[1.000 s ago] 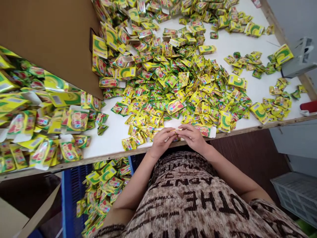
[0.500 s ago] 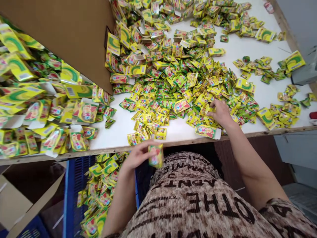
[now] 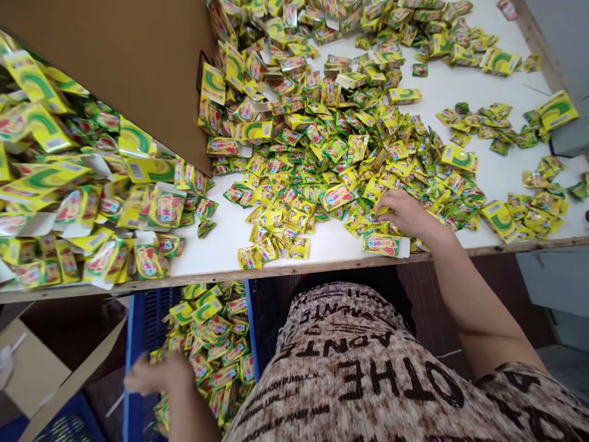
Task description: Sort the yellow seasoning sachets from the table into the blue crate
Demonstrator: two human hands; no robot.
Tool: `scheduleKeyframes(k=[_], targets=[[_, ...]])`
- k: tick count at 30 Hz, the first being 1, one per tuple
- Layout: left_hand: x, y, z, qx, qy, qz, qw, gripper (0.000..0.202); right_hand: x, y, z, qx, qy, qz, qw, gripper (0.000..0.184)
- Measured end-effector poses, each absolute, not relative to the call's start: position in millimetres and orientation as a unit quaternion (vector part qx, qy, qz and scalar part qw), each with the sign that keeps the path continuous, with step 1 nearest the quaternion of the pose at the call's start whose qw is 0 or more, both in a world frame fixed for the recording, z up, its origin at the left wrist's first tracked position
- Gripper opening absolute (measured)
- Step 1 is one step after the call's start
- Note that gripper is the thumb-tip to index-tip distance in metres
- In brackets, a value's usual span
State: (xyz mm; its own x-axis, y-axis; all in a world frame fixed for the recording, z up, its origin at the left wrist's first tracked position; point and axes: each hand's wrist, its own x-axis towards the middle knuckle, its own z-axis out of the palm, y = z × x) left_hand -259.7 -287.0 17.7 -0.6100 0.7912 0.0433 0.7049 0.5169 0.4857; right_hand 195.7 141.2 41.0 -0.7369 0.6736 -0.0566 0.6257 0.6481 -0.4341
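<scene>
My left hand, blurred by motion, is over the blue crate below the table edge. Its fingers look stretched out, and no box shows in it. Inside the crate lies a heap of small yellow-green candy boxes. On the table, my right hand reaches into the near edge of a pile of small candy packets. Its fingers are curled together among the packets; what they hold is hidden. Just below that hand, a candy box with an open white flap lies flat.
A brown cardboard panel stands on the table, with more boxes heaped to its left. Smaller packet groups lie at the right. An open carton sits on the floor at lower left. The wooden table edge runs before my body.
My left hand has moved down and left from the table edge to over the crate; the candy box it held no longer shows in it. My right hand has shifted slightly left among the packets.
</scene>
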Motion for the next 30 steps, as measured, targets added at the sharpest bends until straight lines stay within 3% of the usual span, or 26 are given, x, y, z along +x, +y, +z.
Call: scheduleKeyframes(k=[2, 3, 6, 8, 12, 17, 20, 22, 24, 27, 30], targets=[[-255, -231, 26, 0.338, 0.876, 0.309, -0.149, 0.025, 170, 139, 49, -0.293, -0.931, 0.217, -0.003, 0.024], [-245, -195, 30, 0.374, 0.844, 0.343, -0.175, 0.025, 156, 139, 51, -0.281, -0.937, 0.206, -0.033, 0.033], [-184, -71, 34, 0.59, 0.679, 0.428, -0.091, 0.024, 122, 142, 50, -0.289, -0.942, 0.159, -0.069, 0.042], [-129, 2, 32, 0.676, 0.621, 0.395, -0.039, 0.024, 113, 143, 45, -0.299, -0.945, 0.127, -0.047, 0.039], [-49, 86, 23, 0.751, 0.612, 0.239, 0.066, 0.055, 127, 137, 33, -0.311, -0.942, 0.122, 0.01, 0.032], [-55, 101, 21, 0.692, 0.691, 0.179, 0.104, 0.061, 168, 125, 29, -0.347, -0.905, 0.229, 0.084, 0.018], [-71, 89, 27, 0.671, 0.711, 0.158, 0.141, 0.067, 176, 123, 35, -0.43, -0.819, 0.293, 0.243, 0.018], [-72, 77, 33, 0.67, 0.714, 0.144, 0.145, 0.06, 167, 121, 41, -0.48, -0.719, 0.343, 0.368, 0.029], [-66, 64, 38, 0.665, 0.72, 0.153, 0.124, 0.05, 148, 115, 47, -0.488, -0.64, 0.397, 0.441, 0.036], [-54, 46, 38, 0.639, 0.73, 0.202, 0.132, 0.049, 118, 102, 48, -0.477, -0.62, 0.41, 0.468, 0.032], [-45, 30, 30, 0.597, 0.743, 0.25, 0.174, 0.058, 103, 91, 44, -0.496, -0.671, 0.343, 0.431, 0.023]])
